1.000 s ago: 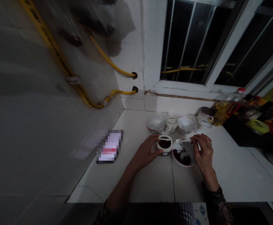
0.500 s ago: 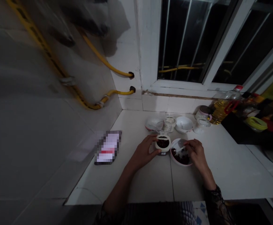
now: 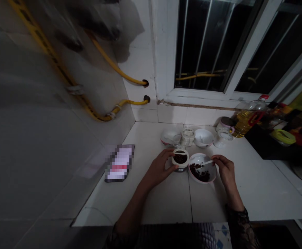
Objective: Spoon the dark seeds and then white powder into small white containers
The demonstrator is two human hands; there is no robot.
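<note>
Left fingers clasp a white-rimmed jar; right fingers pinch a white spoon.

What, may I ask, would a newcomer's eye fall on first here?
Probably the yellow pipe along the left wall, then the bright pixelated screen on the left of the counter. At center, the left hand holds an open jar, the right hand a spoon in a bowl of dark bits.

Dim light, pixelated phone screen
</note>
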